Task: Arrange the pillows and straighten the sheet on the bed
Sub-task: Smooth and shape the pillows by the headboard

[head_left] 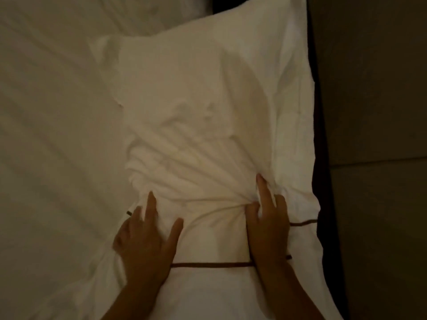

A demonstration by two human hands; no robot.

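On the white sheet (50,139) the pillow (208,107) lies lengthwise away — left hand (145,241) spread flat, right hand (268,222) bunching its cloth.

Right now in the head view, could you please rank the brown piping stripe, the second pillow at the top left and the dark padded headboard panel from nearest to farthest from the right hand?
From the right hand:
1. Brown piping stripe on the white pillow, running under the hand.
2. Dark padded headboard panel, to the right.
3. Second white pillow, top left corner.
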